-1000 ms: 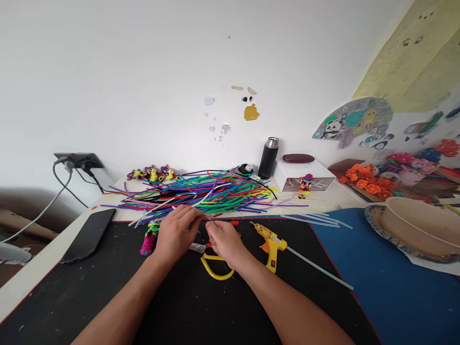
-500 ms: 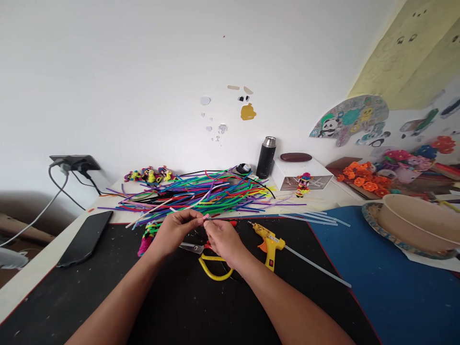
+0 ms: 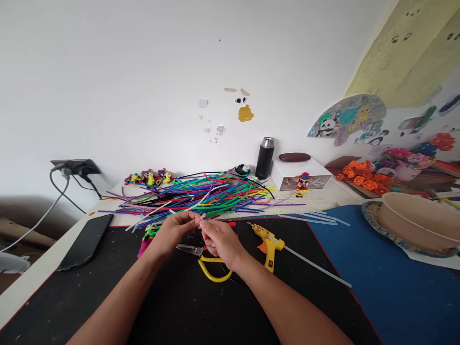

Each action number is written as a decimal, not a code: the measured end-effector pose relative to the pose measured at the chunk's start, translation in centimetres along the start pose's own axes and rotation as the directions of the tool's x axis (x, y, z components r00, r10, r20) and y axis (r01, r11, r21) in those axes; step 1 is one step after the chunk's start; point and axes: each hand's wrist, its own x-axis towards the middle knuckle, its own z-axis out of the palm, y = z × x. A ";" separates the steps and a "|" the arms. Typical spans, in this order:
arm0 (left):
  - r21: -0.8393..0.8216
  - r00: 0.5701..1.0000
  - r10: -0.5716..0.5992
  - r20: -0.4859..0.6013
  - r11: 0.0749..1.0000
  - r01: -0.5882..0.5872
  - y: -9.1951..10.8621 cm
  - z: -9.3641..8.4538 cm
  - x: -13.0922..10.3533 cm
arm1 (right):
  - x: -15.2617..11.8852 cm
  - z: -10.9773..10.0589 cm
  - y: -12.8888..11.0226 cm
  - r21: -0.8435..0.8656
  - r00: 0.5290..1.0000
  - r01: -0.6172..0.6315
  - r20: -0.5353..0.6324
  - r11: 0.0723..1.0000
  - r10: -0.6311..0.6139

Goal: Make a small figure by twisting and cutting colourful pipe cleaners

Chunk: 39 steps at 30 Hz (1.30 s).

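Both hands (image 3: 199,235): fingertips pinched nearly closed | holding small pink piece (image 3: 203,216)

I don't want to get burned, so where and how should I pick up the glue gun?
Best grip the yellow glue gun by its handle, right hand coming from the near right, below the glue stick. The handle points toward you, the trigger faces left, and the nozzle points away.

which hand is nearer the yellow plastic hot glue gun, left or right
The right. The right hand is just left of the yellow plastic hot glue gun, black mat showing between; the left hand is farther left, beyond the right hand.
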 end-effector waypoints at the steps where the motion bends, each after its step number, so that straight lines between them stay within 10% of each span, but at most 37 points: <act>1: 0.002 1.000 0.001 -0.003 1.000 -0.001 0.0 0.0 0.0 | 0.1 0.0 0.1 -0.004 1.000 -0.003 -0.020 1.000 0.003; 39: 0.005 1.000 -0.017 -0.004 1.000 0.017 -0.2 0.4 0.0 | 0.6 0.7 1.0 0.038 0.979 -0.079 -0.183 0.996 0.085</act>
